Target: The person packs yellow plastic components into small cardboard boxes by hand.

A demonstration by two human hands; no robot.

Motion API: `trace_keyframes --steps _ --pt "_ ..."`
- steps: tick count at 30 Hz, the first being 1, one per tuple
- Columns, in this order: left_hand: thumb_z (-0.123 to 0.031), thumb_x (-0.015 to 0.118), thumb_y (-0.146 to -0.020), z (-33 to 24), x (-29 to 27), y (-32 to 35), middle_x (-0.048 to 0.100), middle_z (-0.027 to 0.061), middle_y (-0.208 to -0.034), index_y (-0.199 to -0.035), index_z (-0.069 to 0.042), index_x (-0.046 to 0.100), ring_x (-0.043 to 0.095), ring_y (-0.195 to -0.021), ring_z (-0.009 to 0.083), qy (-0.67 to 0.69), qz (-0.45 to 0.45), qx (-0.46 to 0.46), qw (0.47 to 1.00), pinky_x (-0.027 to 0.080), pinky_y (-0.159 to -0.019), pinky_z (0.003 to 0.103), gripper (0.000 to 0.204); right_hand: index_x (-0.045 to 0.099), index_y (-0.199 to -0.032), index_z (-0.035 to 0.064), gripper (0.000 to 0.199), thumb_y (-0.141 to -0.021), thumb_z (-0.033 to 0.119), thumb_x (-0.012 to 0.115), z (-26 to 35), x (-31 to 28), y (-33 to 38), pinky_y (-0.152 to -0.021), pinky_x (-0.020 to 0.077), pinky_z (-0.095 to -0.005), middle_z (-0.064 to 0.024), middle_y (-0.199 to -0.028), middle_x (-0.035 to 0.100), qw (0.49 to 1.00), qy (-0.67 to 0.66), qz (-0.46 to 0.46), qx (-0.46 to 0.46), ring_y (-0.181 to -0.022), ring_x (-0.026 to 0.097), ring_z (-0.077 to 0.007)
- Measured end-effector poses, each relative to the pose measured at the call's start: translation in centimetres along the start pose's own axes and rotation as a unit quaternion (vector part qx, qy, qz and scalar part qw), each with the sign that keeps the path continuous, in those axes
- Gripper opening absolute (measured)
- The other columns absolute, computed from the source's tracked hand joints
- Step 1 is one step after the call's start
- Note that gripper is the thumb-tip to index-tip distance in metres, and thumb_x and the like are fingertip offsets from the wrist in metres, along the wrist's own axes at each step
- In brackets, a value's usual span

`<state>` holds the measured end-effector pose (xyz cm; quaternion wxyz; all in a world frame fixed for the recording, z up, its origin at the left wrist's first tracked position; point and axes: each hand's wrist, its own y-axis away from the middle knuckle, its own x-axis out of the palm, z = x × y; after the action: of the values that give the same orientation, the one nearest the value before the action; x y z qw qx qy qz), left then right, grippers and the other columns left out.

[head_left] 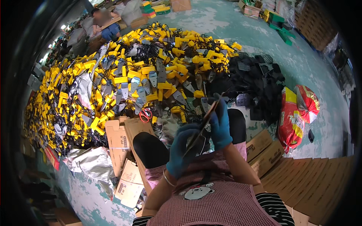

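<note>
My left hand (181,148), in a blue glove, is closed round the lower end of a thin flat dark piece (201,126). I see this piece nearly edge-on; a brownish strip shows near its top, and its exact kind is unclear. Higher up, my right hand (221,126), also gloved in blue, grips its upper part. Both hands are above my lap, between my knees. Beyond them spreads a big heap of yellow-handled tools (164,86) with grey, pointed perforated plates and black cords. Red-handled scissors (145,115) lie at the heap's near edge.
Black plastic parts (256,75) are piled to the right of the heap. Red and yellow sacks (292,120) stand beyond them. Cardboard boxes (301,180) are at my right, with more cardboard (118,141) by my left knee. Another person (107,24) sits at the far left.
</note>
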<state>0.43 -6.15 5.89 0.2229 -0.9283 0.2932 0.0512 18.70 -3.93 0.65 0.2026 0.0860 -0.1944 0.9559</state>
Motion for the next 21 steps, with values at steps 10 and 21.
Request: trace_keyframes --steps 10,21 --pt "-0.048 0.051 -0.099 9.5 -2.5 1.9 0.049 0.0112 -0.131 -0.141 0.0 0.042 0.055 -0.112 0.0193 0.213 -0.291 -0.101 0.927 0.047 -0.097 0.03 0.064 0.028 -0.154 0.001 0.062 -0.103 0.029 0.047 3.0 -1.0 6.9 -0.11 0.0371 -0.0347 -0.0191 -0.15 0.044 0.983 0.061 0.171 0.013 -0.136 0.046 -0.0313" --pt "0.002 0.059 -0.081 3.6 0.4 1.6 0.048 0.0154 -0.13 -0.14 0.0 0.041 0.049 -0.124 0.027 -0.053 -0.199 -0.092 0.974 0.039 -0.107 0.037 0.062 0.029 -0.154 0.0019 0.067 -0.089 -0.003 0.046 2.7 0.3 7.5 -0.115 0.0311 -0.0324 -0.0149 -0.154 0.04 0.985 0.078 -0.004 0.153 -0.141 0.04 -0.025"
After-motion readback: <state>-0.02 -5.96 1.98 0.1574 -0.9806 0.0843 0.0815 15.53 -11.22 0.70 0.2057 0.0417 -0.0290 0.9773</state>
